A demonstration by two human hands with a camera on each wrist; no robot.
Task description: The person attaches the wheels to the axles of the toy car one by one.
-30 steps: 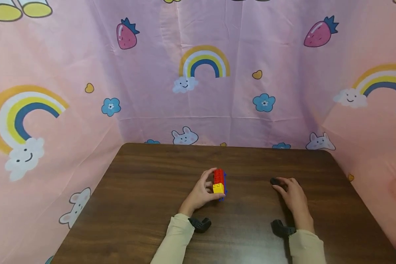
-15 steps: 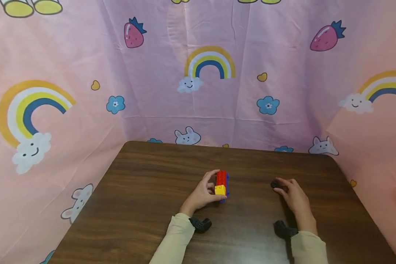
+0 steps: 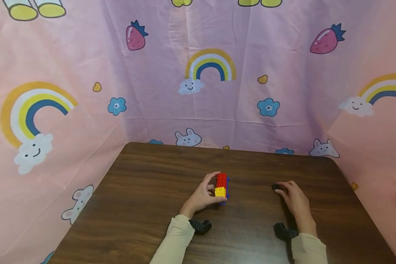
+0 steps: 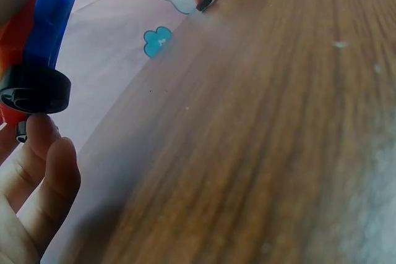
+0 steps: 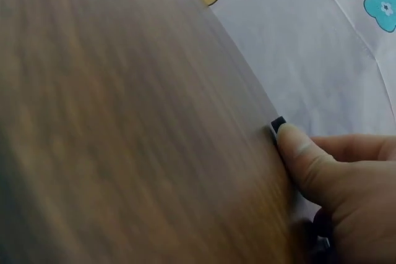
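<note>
My left hand (image 3: 199, 196) grips a small block-built toy vehicle with fingers and thumb at its two ends. The vehicle has a red studded top (image 3: 221, 179), a yellow brick (image 3: 220, 191) at the near end and a blue chassis (image 4: 51, 26). In the left wrist view a black wheel (image 4: 37, 89) sits against the chassis. To the right, my right hand (image 3: 295, 200) pinches a small black wheel (image 3: 275, 186) between thumb and fingers, low at the tabletop and apart from the vehicle. Another dark piece (image 5: 322, 224) shows partly behind the right thumb in the right wrist view.
Both hands work over a brown wood-grain table (image 3: 145, 198). A pink patterned cloth (image 3: 151, 73) hangs behind it and along both sides. Black wrist devices (image 3: 200, 227) stick out from the cuffs of the pale sleeves (image 3: 173, 238).
The head view has shifted slightly. Both hands keep their holds and stay nearly in place. The wheel in my right hand has tilted a little.
</note>
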